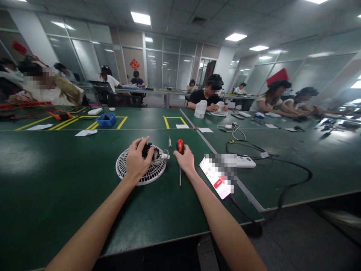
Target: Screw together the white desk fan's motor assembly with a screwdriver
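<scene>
At the picture's centre-left, your left hand [137,160]'s grip spreads, fingers apart, over the black mechanism [147,150] on the round white plastic grille [154,175], while right of it your right hand [185,160]'s grip is clamped on the red-and-black-handled screwdriver [180,146].

An office-like workshop is shown; long green-topped worktables [56,162] marked with yellow tape [122,122] are lined by seated people; glass partition walls [169,62] are seen behind.

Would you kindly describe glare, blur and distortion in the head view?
Head view: white ceiling lights blow out; the glossy green tabletop shows pale sheen at left; the far right looks stretched and smeared; the bare left hand looks clearer.
</scene>
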A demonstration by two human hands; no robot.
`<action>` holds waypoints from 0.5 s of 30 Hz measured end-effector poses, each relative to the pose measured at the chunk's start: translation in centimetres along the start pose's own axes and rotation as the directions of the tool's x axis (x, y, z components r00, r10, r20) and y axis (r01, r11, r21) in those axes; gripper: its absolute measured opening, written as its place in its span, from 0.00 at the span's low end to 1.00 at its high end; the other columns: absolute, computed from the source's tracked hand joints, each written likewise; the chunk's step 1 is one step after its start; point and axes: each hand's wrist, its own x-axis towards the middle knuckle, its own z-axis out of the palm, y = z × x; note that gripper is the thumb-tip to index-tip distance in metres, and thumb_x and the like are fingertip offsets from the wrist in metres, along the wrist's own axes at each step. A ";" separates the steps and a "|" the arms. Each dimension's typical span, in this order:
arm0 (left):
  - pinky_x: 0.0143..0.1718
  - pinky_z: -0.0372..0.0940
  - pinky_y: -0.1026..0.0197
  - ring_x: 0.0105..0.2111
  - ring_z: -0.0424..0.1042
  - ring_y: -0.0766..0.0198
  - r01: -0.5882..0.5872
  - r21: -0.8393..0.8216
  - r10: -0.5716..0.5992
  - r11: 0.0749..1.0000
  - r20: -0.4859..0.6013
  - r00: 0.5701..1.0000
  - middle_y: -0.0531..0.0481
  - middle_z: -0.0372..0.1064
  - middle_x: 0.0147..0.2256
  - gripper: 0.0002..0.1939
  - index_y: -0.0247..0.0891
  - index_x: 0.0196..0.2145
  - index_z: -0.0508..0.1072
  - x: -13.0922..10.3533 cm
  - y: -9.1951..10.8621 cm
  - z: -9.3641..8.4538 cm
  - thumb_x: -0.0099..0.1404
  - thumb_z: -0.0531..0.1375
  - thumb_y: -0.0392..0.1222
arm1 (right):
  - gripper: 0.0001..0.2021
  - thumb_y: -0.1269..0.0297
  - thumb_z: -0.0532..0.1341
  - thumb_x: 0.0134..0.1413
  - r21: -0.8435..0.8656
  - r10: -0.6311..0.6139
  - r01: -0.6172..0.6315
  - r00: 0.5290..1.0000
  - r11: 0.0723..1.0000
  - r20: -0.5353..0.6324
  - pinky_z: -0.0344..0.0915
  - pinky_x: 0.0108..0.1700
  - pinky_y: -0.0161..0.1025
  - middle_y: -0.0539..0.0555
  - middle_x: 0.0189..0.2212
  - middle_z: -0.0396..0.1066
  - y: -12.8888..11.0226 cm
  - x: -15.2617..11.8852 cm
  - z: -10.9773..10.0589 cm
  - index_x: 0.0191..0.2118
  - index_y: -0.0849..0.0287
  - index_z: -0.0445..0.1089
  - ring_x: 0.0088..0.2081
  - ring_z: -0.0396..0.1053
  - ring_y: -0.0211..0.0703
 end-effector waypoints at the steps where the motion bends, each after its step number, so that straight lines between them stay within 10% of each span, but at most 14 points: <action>1: 0.58 0.69 0.44 0.56 0.71 0.48 0.004 -0.003 -0.004 1.000 0.007 1.000 0.39 0.69 0.56 0.25 0.42 0.62 0.71 0.0 0.0 -0.1 0.71 0.57 0.52 | 0.12 0.60 0.63 0.52 -0.127 -0.035 0.038 0.999 0.991 0.024 0.64 0.51 0.46 0.48 0.32 0.73 0.0 -0.3 0.1 0.43 0.54 0.70 0.39 0.72 0.49; 7: 0.60 0.68 0.43 0.57 0.72 0.48 0.004 -0.010 -0.004 1.000 0.042 0.999 0.39 0.71 0.57 0.23 0.41 0.60 0.74 0.4 -0.4 -0.6 0.72 0.55 0.51 | 0.19 0.58 0.55 0.62 -0.489 -0.042 0.077 0.996 0.869 0.081 0.50 0.66 0.57 0.68 0.56 0.71 0.1 -1.0 1.1 0.53 0.63 0.69 0.60 0.67 0.59; 15: 0.61 0.68 0.47 0.54 0.74 0.52 0.006 -0.042 -0.003 0.999 0.072 0.997 0.42 0.73 0.55 0.21 0.40 0.57 0.76 0.8 -1.2 -2.3 0.71 0.54 0.48 | 0.27 0.61 0.55 0.62 -0.569 0.027 0.056 0.990 0.820 0.135 0.35 0.72 0.70 0.73 0.71 0.53 1.3 -0.7 1.5 0.64 0.68 0.61 0.75 0.42 0.66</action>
